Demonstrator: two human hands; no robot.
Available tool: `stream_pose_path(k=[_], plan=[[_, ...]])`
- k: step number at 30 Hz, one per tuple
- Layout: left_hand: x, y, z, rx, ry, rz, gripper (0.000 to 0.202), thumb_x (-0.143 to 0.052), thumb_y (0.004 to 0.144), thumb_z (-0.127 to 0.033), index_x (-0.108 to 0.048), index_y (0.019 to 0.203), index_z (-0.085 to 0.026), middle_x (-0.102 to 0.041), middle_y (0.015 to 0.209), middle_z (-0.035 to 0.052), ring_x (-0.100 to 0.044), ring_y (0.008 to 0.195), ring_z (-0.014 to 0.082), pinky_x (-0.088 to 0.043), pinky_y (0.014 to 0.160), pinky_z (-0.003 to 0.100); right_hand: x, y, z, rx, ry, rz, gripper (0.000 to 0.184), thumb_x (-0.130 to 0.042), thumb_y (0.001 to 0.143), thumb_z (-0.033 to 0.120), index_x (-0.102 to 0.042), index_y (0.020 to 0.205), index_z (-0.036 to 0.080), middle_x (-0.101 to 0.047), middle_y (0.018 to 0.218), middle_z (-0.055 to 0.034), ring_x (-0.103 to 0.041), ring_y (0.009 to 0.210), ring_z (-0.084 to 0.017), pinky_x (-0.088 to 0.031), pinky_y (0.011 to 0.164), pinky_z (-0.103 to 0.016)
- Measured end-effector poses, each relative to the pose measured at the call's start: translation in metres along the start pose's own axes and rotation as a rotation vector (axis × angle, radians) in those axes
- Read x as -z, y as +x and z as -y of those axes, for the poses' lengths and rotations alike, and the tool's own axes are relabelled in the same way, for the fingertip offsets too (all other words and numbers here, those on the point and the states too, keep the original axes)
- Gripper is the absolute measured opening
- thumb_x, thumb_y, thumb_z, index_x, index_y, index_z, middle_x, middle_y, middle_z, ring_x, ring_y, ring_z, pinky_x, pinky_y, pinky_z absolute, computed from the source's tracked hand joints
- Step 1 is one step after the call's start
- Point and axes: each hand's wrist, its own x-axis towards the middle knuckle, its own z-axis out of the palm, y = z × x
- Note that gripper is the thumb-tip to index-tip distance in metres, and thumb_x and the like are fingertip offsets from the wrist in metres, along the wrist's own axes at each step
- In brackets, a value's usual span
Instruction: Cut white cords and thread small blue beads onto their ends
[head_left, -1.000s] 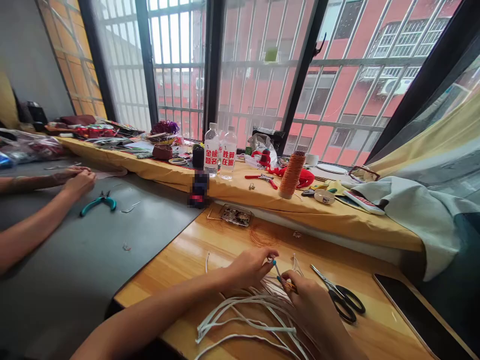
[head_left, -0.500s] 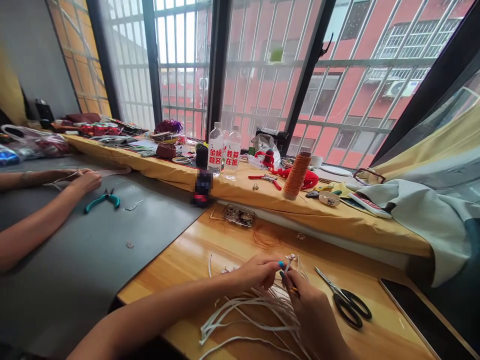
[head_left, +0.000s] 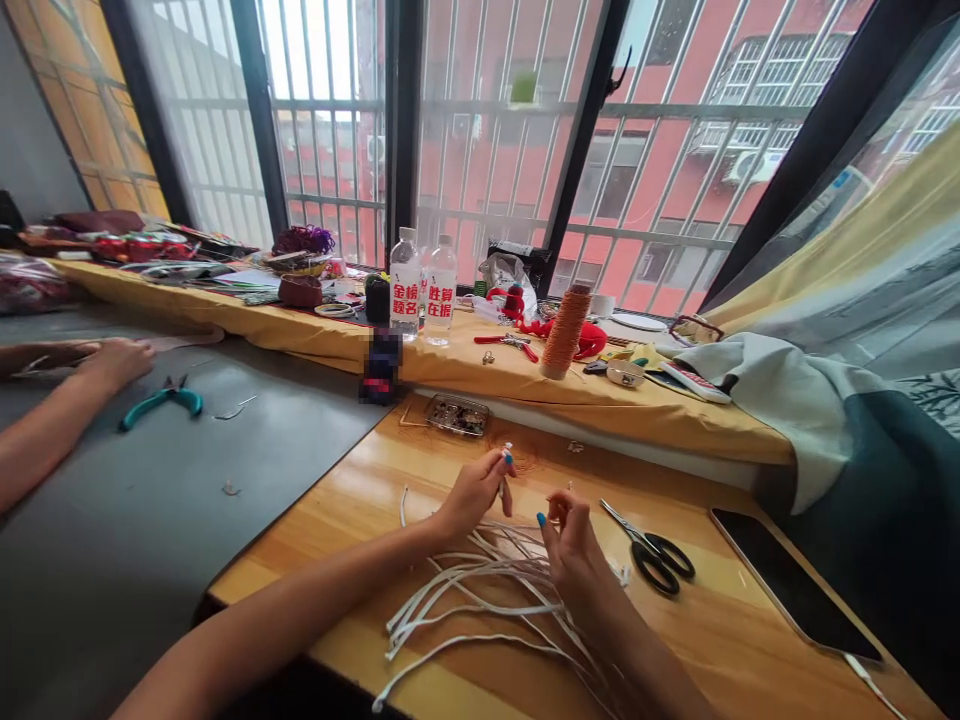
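My left hand [head_left: 474, 492] is closed in a pinch on the end of a white cord, holding it upright above the wooden table [head_left: 352, 535]. My right hand [head_left: 568, 537] is also pinched, on something thin that I cannot make out, a little to the right of the left. Below both hands lies a loose bundle of white cords [head_left: 480, 600]. Black-handled scissors [head_left: 652, 550] lie just right of my right hand.
Another person's hands [head_left: 112, 362] rest on the grey table at left, near teal pliers [head_left: 159, 400]. A small tray of parts [head_left: 456, 414], an orange thread spool [head_left: 565, 332], two water bottles [head_left: 420, 288] and a dark tablet [head_left: 791, 588] lie around.
My hands have drawn apart; the left has lifted a cord end upward. The view shifted, so everything sits slightly left and higher.
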Motion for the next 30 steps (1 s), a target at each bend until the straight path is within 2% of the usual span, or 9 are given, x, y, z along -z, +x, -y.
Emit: stream_pose_path(k=[3,6,8,11,16,20,23,27,30], plan=[[0.004,0.005,0.004,0.053,-0.057,0.065,0.031,-0.036,0.078,-0.046,-0.043,0.077,-0.015,-0.035,0.033,-0.0091,-0.026,0.029,0.0049,-0.016,0.034,0.016,0.002,0.002,-0.012,0.172,-0.086,0.017,0.022,-0.028,0.083,0.013,-0.046,0.096,0.015,-0.055,0.088,-0.0105,-0.052,0.083,-0.019,-0.041,0.074,-0.032],[0.005,0.009,0.007,0.084,-0.183,0.163,0.031,-0.044,0.073,-0.045,-0.040,0.081,-0.016,-0.027,0.035,-0.0122,-0.018,0.029,0.0035,-0.011,0.034,0.016,0.010,0.005,-0.017,0.251,-0.216,0.135,0.020,-0.039,0.081,0.016,-0.050,0.098,0.017,-0.057,0.082,-0.0072,-0.050,0.077,-0.019,-0.038,0.072,-0.031],[0.005,0.011,0.007,0.095,-0.248,0.213,0.035,-0.049,0.069,-0.045,-0.038,0.087,-0.016,-0.029,0.038,-0.0128,-0.017,0.030,0.0030,-0.011,0.033,0.016,0.015,0.005,-0.016,0.245,-0.299,0.194,0.023,-0.045,0.079,0.021,-0.051,0.102,0.019,-0.057,0.077,-0.0054,-0.050,0.073,-0.019,-0.037,0.068,-0.029],[0.006,0.013,0.007,0.102,-0.242,0.264,0.040,-0.052,0.066,-0.046,-0.037,0.089,-0.016,-0.046,0.047,-0.0087,-0.026,0.030,0.0029,-0.015,0.033,0.016,0.018,0.006,-0.014,0.207,-0.366,0.204,0.026,-0.042,0.082,0.023,-0.050,0.107,0.019,-0.055,0.078,-0.0057,-0.049,0.073,-0.018,-0.035,0.066,-0.027],[0.005,0.011,0.007,0.196,-0.115,0.271,0.034,-0.051,0.067,-0.046,-0.046,0.072,-0.013,-0.059,0.062,0.0002,-0.033,0.037,0.0026,-0.022,0.037,0.017,0.020,0.008,-0.016,0.172,-0.370,0.144,0.029,-0.037,0.084,0.018,-0.049,0.110,0.019,-0.053,0.079,-0.0056,-0.048,0.072,-0.017,-0.034,0.067,-0.028],[0.004,0.007,0.009,0.219,-0.023,0.262,0.033,-0.054,0.064,-0.042,-0.058,0.068,-0.010,-0.050,0.055,-0.0037,-0.027,0.037,0.0014,-0.017,0.038,0.019,0.027,0.009,-0.015,0.159,-0.370,0.224,0.024,-0.039,0.081,0.014,-0.055,0.098,0.023,-0.051,0.077,-0.0029,-0.048,0.065,-0.013,-0.031,0.056,-0.022],[0.002,0.005,0.012,0.262,-0.013,0.252,0.032,-0.056,0.062,-0.039,-0.062,0.072,-0.009,-0.040,0.046,-0.0065,-0.025,0.037,0.0021,-0.015,0.039,0.019,0.030,0.010,-0.010,0.168,-0.399,0.251,0.024,-0.039,0.083,0.017,-0.055,0.100,0.025,-0.051,0.079,-0.0022,-0.048,0.062,-0.011,-0.028,0.051,-0.020],[0.002,0.006,0.016,0.281,0.003,0.277,0.032,-0.055,0.063,-0.034,-0.063,0.081,-0.008,-0.033,0.037,-0.0078,-0.025,0.036,0.0034,-0.014,0.039,0.020,0.029,0.011,-0.004,0.211,-0.384,0.212,0.023,-0.039,0.084,0.023,-0.056,0.101,0.023,-0.052,0.077,-0.0035,-0.048,0.066,-0.013,-0.031,0.059,-0.022],[0.002,0.007,0.017,0.304,0.010,0.259,0.033,-0.056,0.062,-0.031,-0.062,0.085,-0.008,-0.036,0.037,-0.0078,-0.027,0.034,0.0034,-0.014,0.038,0.019,0.027,0.011,-0.003,0.269,-0.381,0.221,0.015,-0.047,0.081,0.021,-0.059,0.089,0.019,-0.055,0.077,-0.0038,-0.047,0.070,-0.015,-0.031,0.065,-0.025]])
